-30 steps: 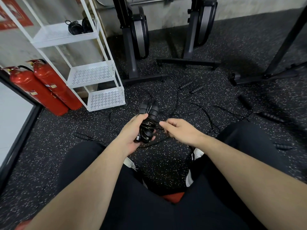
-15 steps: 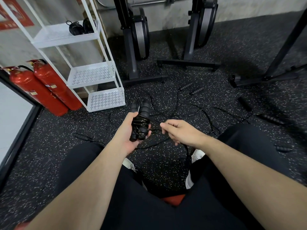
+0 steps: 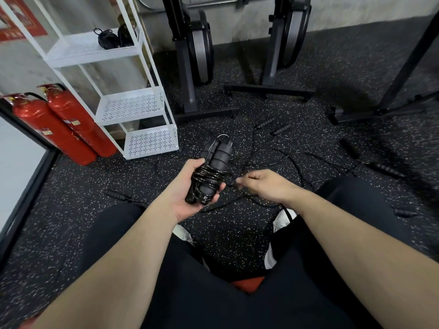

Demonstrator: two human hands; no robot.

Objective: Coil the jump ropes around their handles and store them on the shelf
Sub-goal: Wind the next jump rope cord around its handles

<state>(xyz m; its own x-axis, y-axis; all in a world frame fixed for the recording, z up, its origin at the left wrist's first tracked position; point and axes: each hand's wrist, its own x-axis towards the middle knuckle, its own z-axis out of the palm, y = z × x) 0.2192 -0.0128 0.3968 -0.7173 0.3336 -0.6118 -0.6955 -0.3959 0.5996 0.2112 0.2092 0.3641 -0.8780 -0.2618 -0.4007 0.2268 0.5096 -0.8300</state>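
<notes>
My left hand (image 3: 190,188) grips a pair of black jump rope handles (image 3: 219,156) held side by side, with black cord wound round their lower half. Just to the right, my right hand (image 3: 263,184) pinches the loose end of that cord (image 3: 231,185) beside the bundle. A white three-tier shelf (image 3: 129,104) stands at the upper left; two coiled black ropes (image 3: 114,39) lie on its top tier. More black ropes (image 3: 292,160) lie tangled on the speckled floor beyond my hands, with loose handles (image 3: 264,123) scattered around.
Two red fire extinguishers (image 3: 59,124) lean left of the shelf. Black exercise machine stands (image 3: 190,74) and a dark frame (image 3: 380,110) fill the back. Single handles lie on the floor at the left (image 3: 115,194) and the right (image 3: 386,169). My black-trousered legs fill the foreground.
My left hand has turned the bundle slightly, and my right hand has shifted near it with the cord end. More cord sits wound on the handles than a second ago.
</notes>
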